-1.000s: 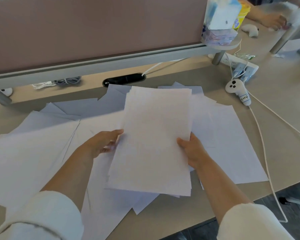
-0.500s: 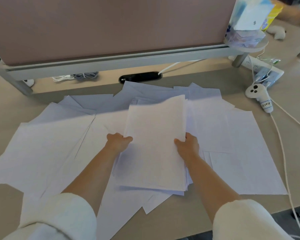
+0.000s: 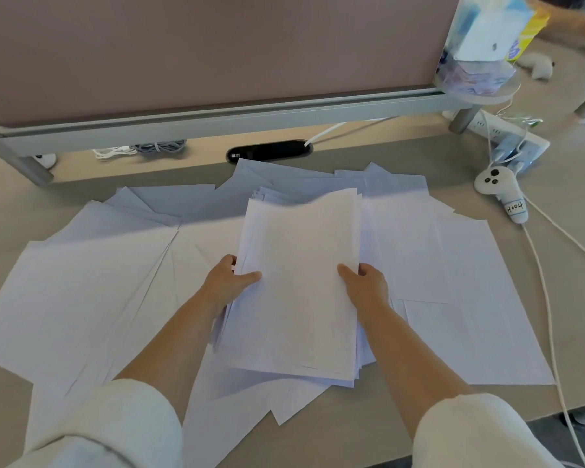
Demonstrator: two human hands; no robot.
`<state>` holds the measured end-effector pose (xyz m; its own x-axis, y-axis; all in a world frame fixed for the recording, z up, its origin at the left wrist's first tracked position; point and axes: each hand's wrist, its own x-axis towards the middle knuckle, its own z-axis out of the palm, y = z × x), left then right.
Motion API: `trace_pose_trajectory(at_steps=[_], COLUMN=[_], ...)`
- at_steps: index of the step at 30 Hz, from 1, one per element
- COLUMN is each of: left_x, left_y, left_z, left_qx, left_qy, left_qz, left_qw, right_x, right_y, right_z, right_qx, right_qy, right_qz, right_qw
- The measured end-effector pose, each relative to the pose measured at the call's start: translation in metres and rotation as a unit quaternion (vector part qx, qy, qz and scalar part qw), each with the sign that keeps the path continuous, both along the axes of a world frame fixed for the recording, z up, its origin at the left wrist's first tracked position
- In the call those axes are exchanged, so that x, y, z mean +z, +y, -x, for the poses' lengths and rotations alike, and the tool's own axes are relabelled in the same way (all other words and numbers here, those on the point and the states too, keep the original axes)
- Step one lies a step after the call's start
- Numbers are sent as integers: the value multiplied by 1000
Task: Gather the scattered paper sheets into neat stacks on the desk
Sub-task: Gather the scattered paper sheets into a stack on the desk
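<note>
Loose white paper sheets [image 3: 81, 292] blanket the middle of the beige surface [image 3: 561, 251], leaving bare strips at its far left, right and near edges. A mauve partition panel on a grey metal rail [image 3: 217, 116] walls off the back. On the right, a white handheld controller [image 3: 502, 194] and trailing white cables [image 3: 547, 298] cross the open stretch.

matt paper sheets [image 3: 81, 292], smooth matt desk [image 3: 554, 298]

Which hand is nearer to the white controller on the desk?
Right. The right hand grips the stack's right edge, on the controller's side; the left hand grips the stack's far edge.
</note>
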<state>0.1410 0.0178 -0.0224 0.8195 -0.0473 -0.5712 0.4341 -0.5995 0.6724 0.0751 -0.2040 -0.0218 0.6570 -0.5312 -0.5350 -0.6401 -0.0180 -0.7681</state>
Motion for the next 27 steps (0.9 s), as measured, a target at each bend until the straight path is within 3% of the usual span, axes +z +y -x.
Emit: trace_pose_trajectory(at_steps=[3,10,16,19,22,24,27], left_x=[1,10,17,20,15,5,-2], left_y=[2,9,19,17,13,15,14], left_z=[4,9,9,9,9,11,18], left_qx=[-19,-36,1,-17,-50,3,79], left_qy=[2,-89,-34,-5,50,62,51], left_qz=[64,183,307,291,205,146,137], left_qw=[998,978,951,957,976,987,986], right_x=[-2,-8,8,10,12,9,6], right_y=[-2,-7,-10,-11,-9,-8,-8], right_z=[0,3,2,-3,-7,-7,-5], right_qx=[-13,7,26,106,140,128,122], right_qy=[0,-20,-136,-105,-71,-35,17], right_qz=[2,74,-104,-111,-170,-246,-291], right_qw=[1000,997,985,983,973,960,949])
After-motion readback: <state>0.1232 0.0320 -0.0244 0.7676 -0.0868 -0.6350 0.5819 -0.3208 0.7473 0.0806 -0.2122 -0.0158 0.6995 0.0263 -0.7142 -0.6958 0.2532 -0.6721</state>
